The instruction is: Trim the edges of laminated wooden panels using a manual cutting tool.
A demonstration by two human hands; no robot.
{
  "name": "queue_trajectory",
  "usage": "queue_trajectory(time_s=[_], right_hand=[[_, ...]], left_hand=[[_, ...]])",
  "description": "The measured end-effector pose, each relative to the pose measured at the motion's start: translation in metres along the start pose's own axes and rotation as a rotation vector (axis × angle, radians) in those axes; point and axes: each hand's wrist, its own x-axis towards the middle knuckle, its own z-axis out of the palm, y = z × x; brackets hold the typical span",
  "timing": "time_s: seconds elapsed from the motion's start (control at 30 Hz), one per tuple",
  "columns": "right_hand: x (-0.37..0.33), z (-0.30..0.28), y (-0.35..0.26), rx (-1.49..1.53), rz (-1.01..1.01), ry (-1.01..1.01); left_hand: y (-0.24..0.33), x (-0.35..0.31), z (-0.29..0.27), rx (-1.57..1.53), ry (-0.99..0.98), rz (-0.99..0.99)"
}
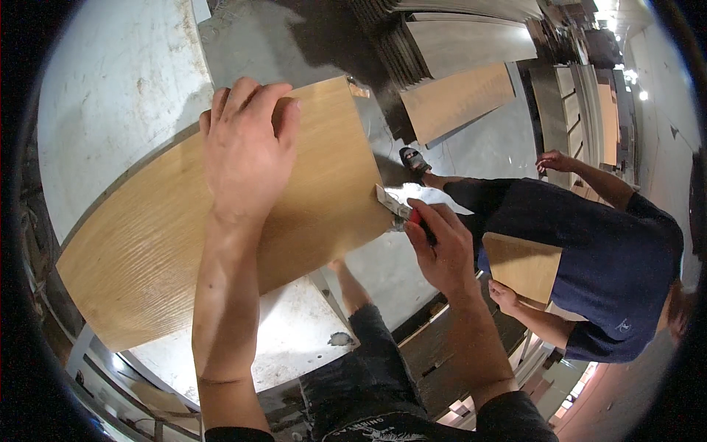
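A wide, light wood-grained board [140,243] lies across a white worktop [121,103] and juts past its right side. My left hand [247,151] bears down on the board, its fingers bent at the far edge. At the board's right end, my right hand [445,250] is closed round a red-handled cutter [392,205]. The cutter's flat metal blade is at the board's right edge; whether it touches cannot be made out. My fingers partly cover the handle.
At right, a co-worker in dark blue [611,261] carries a small wooden panel [523,265] under one arm. Stacked boards [471,48] stand at the far side, with a brown panel [460,103] in front. A metal frame [121,394] stands at the lower left.
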Motion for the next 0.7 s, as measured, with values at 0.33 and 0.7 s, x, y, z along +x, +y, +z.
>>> queue_trajectory(time_s=[0.33,0.7], right_hand=[[-0.050,0.008,-0.021,0.100,0.068,-0.160],[-0.041,0.010,-0.021,0.091,0.099,-0.132]], left_hand=[[-0.001,0.001,0.001,-0.018,-0.004,-0.022],[0.001,0.003,0.003,0.010,0.008,-0.002]])
